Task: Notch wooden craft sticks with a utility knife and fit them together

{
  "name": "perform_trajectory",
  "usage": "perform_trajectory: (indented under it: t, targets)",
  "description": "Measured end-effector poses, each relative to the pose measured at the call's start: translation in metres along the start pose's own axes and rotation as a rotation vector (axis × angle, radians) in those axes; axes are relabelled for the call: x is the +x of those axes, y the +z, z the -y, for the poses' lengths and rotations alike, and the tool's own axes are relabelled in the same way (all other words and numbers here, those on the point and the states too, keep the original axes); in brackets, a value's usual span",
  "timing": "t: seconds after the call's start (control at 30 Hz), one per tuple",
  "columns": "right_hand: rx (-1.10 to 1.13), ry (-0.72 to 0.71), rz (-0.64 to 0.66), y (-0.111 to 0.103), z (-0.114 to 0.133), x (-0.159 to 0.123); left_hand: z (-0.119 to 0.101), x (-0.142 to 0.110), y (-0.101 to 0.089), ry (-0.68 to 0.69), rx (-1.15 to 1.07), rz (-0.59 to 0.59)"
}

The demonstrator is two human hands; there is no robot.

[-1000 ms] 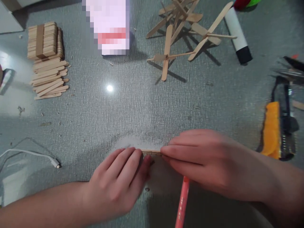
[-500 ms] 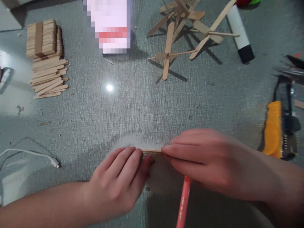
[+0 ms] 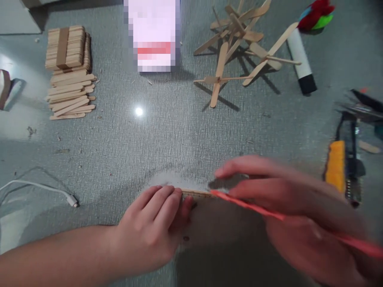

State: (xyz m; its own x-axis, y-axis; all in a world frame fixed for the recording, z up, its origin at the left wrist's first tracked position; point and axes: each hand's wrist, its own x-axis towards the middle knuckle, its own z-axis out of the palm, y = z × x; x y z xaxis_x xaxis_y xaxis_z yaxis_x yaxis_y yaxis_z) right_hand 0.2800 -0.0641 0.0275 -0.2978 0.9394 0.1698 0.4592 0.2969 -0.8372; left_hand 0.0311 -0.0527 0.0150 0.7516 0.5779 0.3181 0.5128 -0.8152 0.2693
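Note:
My left hand is closed on a thin wooden craft stick lying crosswise near the middle front of the table. Fine tick marks run along the stick's near side, and its left end is hidden under my fingers. On the right, my right hand, smeared by motion, has a red pencil across it. One end of the pencil reaches the right end of the stick, while the other points to the lower right. Index finger and thumb of that hand are apart from the stick.
Craft sticks lie loose below a banded bundle at upper left. Crossed-stick pieces and a white tube with a black cap stand at the back right. A yellow-handled tool is at right, a white cable at left.
My right hand has lifted off the stick's right end and turned. The pencil has swung from pointing toward me to lying across, its end at the stick. The view has shifted slightly.

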Motion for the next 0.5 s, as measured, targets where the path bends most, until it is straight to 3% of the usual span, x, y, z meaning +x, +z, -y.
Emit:
perform_trajectory:
  t: [0.03,0.13,0.3,0.5]
  targets:
    - [0.14,0.014,-0.081,0.005,0.0,0.002,0.0,0.0,0.0,-0.004,-0.008,0.002]
    - [0.265,0.076,-0.022,0.019,-0.002,0.009,-0.001,-0.001,0.002,-0.032,-0.034,-0.021]
    - [0.145,0.07,-0.024,0.033,-0.002,0.014,-0.005,-0.004,0.006,-0.088,-0.078,-0.044]
    - [0.035,0.075,-0.008,0.035,0.0,0.009,-0.002,-0.005,0.005,-0.076,-0.088,-0.029]
